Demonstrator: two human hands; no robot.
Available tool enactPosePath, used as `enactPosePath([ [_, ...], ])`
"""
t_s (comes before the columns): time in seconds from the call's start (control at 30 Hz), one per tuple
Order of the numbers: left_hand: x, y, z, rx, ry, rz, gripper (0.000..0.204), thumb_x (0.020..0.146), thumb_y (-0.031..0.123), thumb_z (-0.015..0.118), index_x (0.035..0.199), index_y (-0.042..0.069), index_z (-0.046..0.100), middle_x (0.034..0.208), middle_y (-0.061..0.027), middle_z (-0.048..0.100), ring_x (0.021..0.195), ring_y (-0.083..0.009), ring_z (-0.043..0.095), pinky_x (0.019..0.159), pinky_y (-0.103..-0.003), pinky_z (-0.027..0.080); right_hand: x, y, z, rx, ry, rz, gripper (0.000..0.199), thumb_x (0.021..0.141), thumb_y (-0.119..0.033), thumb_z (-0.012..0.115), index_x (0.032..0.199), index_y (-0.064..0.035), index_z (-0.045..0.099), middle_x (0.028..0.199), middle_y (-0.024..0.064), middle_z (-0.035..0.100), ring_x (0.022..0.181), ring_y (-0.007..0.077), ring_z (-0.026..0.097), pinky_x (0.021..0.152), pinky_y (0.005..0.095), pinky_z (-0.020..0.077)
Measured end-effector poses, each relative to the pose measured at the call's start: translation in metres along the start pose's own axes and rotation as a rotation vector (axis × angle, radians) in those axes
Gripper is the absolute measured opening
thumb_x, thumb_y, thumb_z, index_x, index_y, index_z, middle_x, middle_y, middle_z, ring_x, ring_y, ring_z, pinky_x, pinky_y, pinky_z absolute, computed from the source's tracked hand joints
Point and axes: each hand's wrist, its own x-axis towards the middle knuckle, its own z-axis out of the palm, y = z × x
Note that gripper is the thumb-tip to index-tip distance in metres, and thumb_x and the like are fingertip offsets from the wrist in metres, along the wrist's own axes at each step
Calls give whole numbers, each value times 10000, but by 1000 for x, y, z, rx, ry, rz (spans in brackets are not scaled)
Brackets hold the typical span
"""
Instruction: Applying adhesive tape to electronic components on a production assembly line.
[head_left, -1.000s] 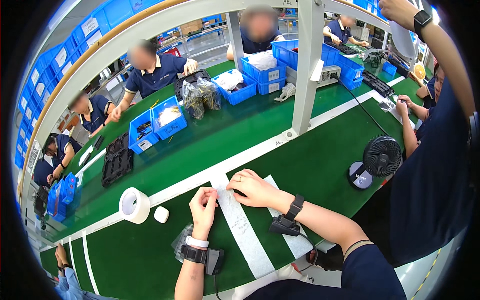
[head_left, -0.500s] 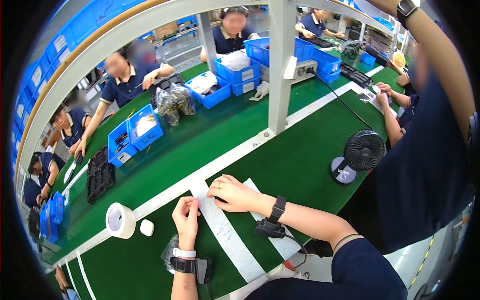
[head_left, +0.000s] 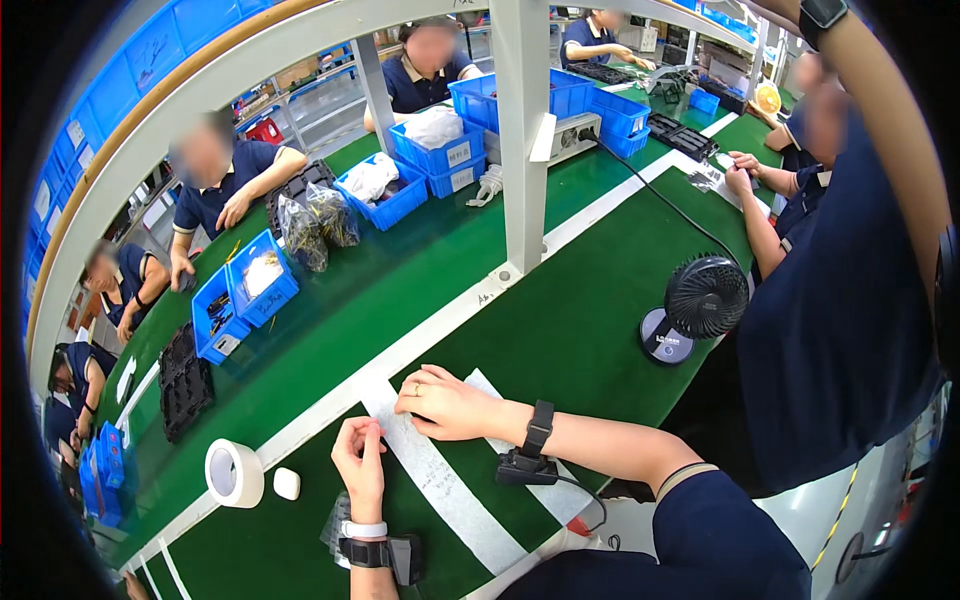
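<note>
A long white strip [head_left: 440, 482] with faint handwriting runs across the green table. My right hand [head_left: 447, 402] rests over its far end, palm down, fingers slightly bent and apart, touching the strip. Beside the strip's left edge is my left hand [head_left: 359, 455], its fingers curled in and the thumb against them; whatever lies between them is too small to make out. A second white strip [head_left: 484, 383] passes partly under my right wrist. Near my left wrist lies a clear plastic piece [head_left: 336, 518], partly hidden by the wristband.
A white tape roll [head_left: 234, 473] and a small white rounded case [head_left: 287, 484] sit left of my hands. To the right stands a black desk fan [head_left: 706, 297]. Past a white post [head_left: 524, 150] are blue bins [head_left: 262, 278], black trays [head_left: 186, 382] and several people working.
The whole view has shifted slightly, so the table things appear farther left. My hands stay near the far end of the strip. Across the table, a person's arm has folded inward.
</note>
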Motion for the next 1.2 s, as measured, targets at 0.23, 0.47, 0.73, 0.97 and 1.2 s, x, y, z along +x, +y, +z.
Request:
enactPosePath([
  [0.23,-1,0,-2,9,4,1,83,833,72,545,837,-10,531,723,-26,557,578,-45,480,506,-170,386,0,-1,-2,-12,-46,15,203,712,-69,562,914,-50,566,908,67,543,1005,233,477,962,434,296],
  [0.47,-1,-4,-1,-31,23,-3,73,831,59,544,850,-10,532,718,-17,551,589,-42,484,506,-171,392,1,-1,-2,-37,-64,14,208,711,-83,565,917,-57,570,919,65,543,1006,229,477,961,421,296],
  [0.73,0,-2,-1,-20,4,-22,80,835,70,548,852,-7,538,702,-13,556,573,-37,484,518,-167,391,2,0,-1,-40,-11,-43,207,695,-79,574,900,-55,572,903,62,546,990,234,484,939,392,321],
  [0.97,0,-4,-2,-31,11,-3,79,820,62,557,841,-13,545,706,-19,566,566,-43,485,516,-172,397,2,0,0,8,-4,-49,173,691,-69,559,861,-50,585,899,82,555,977,251,491,929,393,326],
  [1.2,-1,-4,-4,-35,20,9,85,829,76,548,847,-7,545,708,-15,564,563,-40,477,510,-165,379,2,-1,1,-63,-73,4,167,705,-73,565,870,-56,582,913,59,550,1009,246,470,953,378,319],
])
